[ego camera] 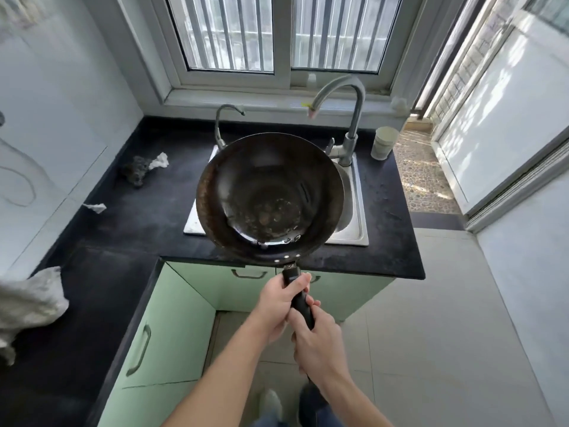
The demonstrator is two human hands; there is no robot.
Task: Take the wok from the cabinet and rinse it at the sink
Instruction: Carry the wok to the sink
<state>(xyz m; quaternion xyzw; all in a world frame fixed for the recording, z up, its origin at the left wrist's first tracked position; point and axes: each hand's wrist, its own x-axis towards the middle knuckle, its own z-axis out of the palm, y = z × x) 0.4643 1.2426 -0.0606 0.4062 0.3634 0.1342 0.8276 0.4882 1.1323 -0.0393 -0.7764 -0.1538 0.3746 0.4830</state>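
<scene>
Gripping wok handle | left hand, right hand clamped | over sink

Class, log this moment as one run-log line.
wok over sink | left hand, right hand grip handle | tap dry

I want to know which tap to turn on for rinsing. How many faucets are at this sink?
2. A tall gooseneck faucet stands at the sink's back right corner; a smaller, thinner one rises at the back left. The wok covers much of the sink, so more fittings may be hidden.
</scene>
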